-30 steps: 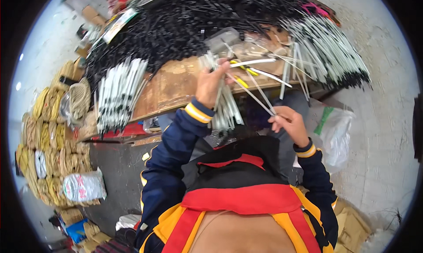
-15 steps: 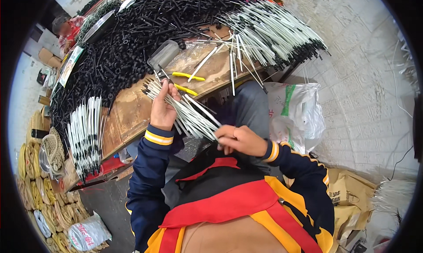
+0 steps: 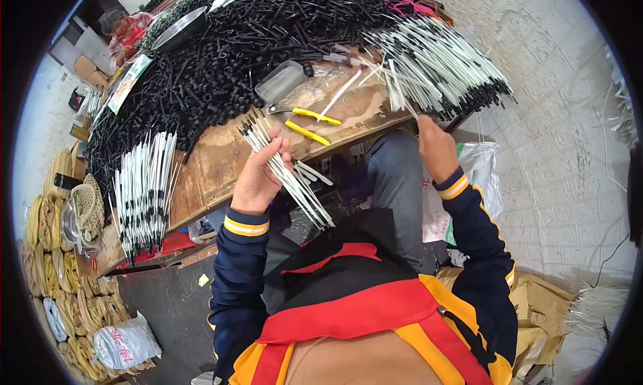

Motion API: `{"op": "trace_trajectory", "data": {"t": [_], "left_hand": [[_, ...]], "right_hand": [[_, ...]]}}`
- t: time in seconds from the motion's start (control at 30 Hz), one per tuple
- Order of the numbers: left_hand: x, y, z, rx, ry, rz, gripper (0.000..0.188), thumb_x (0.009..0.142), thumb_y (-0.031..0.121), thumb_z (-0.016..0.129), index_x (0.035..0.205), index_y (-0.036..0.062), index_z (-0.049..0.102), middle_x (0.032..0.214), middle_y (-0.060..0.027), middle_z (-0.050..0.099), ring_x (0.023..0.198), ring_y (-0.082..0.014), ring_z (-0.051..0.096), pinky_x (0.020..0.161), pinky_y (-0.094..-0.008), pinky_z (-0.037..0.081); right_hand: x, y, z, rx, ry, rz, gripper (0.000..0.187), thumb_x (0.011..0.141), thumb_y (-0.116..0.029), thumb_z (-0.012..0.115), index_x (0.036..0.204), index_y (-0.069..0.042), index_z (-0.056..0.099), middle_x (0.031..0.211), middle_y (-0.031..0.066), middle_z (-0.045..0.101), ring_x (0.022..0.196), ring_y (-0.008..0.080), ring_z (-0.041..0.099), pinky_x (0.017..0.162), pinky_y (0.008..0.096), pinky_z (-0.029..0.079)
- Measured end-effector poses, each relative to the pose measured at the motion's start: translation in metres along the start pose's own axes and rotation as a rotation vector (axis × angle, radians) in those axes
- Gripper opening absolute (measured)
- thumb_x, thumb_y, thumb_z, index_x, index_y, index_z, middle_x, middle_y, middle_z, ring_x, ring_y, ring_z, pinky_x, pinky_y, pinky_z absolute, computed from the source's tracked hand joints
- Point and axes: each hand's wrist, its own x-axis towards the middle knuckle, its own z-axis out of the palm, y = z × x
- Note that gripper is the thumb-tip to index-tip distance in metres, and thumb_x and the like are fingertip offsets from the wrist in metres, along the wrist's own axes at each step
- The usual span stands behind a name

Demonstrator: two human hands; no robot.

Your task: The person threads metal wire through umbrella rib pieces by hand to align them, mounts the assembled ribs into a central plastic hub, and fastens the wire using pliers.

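Note:
My left hand (image 3: 260,174) is closed around a bundle of thin white sticks (image 3: 301,196) with black tips, held slantwise over the table's front edge. The black tips point up and away; the bare white ends hang towards my lap. At the right end of the table, my right hand (image 3: 437,148) has its fingers pinched on a few loose white sticks (image 3: 397,93), beside a large pile of white sticks (image 3: 445,63) with black ends. Between the hands lie pliers with yellow handles (image 3: 308,132), jaws partly under a clear plastic box (image 3: 280,81).
A broad heap of small black parts (image 3: 201,77) covers the back of the wooden table (image 3: 214,150). More white sticks (image 3: 144,190) stand in rows at the left. A metal tray (image 3: 179,28) rests on the heap. Another person (image 3: 127,36) sits far left. A white sack (image 3: 479,177) hangs at right.
My right hand has moved from the bundle's lower end up and right to the loose sticks, which now lie closer together. My left hand keeps the bundle, now clear of the pliers.

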Motion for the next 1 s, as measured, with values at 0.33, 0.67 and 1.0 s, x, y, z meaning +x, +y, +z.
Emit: {"op": "trace_trajectory", "data": {"t": [0.33,0.67,1.0], "left_hand": [[-0.043,0.025,-0.015,-0.141,0.033,0.269,0.039,0.094,0.01,0.059,0.131,0.0105,0.048,0.122,-0.0131,0.06,0.114,-0.0273,0.059,0.091,-0.0384,0.052],[-0.054,0.044,0.027,0.029,0.093,0.607,0.039,0.093,0.016,0.064,0.127,0.0043,0.048,0.114,-0.0122,0.061,0.108,-0.0247,0.06,0.093,-0.04,0.053],[-0.099,0.028,0.024,0.088,0.134,0.645,0.018,0.092,0.01,0.063,0.106,0.002,0.054,0.083,-0.0088,0.063,0.073,-0.0187,0.064,0.068,-0.0326,0.054]], "right_hand": [[0.087,-0.079,-0.012,0.701,-0.221,0.121,0.019,0.097,-0.016,0.048,0.104,-0.003,0.06,0.061,0.0085,0.057,0.05,0.0173,0.055,0.048,0.0316,0.042],[0.012,-0.147,-0.011,1.108,-0.588,0.074,0.025,0.101,-0.016,0.044,0.105,0.004,0.058,0.074,0.0092,0.067,0.048,0.0081,0.051,0.047,0.0226,0.04],[-0.003,-0.155,-0.03,0.886,-1.18,-0.025,0.025,0.099,-0.022,0.047,0.103,0.001,0.057,0.074,0.0142,0.068,0.05,0.021,0.063,0.053,0.031,0.049]]}}
